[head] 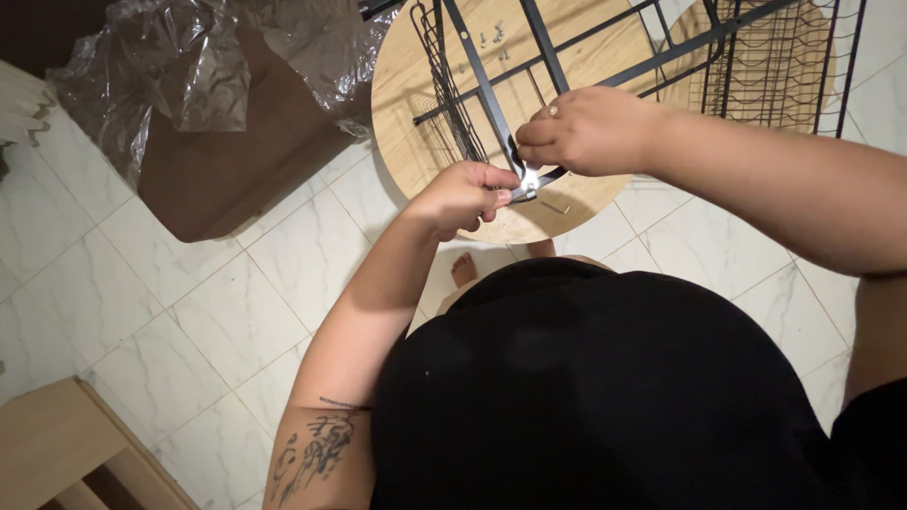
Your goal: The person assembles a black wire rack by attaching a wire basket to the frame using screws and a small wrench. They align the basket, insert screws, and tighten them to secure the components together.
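Right at the near edge of the round wooden tabletop point(416, 85), a small shiny metal tool point(525, 188) meets the end of a flat black metal frame bar point(480, 80), and both hands are on it: the left hand point(460, 198) curled tight with fingertips pinched on the tool, the right hand point(586, 130) closed over the bar's end from above. Beyond stand two black wire baskets point(775, 66), thin gridded mesh. Far left, crinkled clear plastic wrap point(189, 66) drapes a brown cushion point(236, 161) on glossy marbled floor tiles point(142, 283).
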